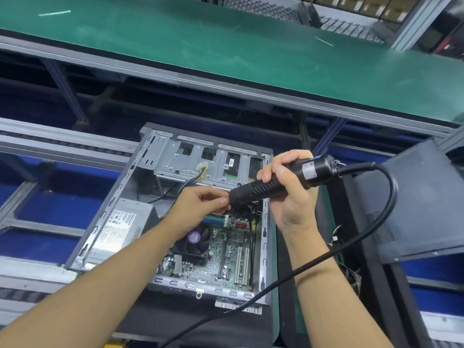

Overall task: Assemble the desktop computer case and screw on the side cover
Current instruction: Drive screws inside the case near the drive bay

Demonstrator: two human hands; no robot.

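Case (173,156) one, screwdriver (251,193) one

Case (213,288) lies open on its side in front of you, centre. In it: power supply (118,229) at left, drive cage (190,159) across the far end, motherboard (226,257) near right, cooler fan (194,241) on it, just right of the supply. Your right hand (288,194) holds the electric screwdriver (273,184) above the case's far right part; your left hand (198,207) pinches its tip from the left. Cord (391,197) leaves the tool's right end, loops right, then runs near-left over the case's near edge. Side cover (414,197) right of the case, tilted. Conveyor belt (226,46) behind everything, far
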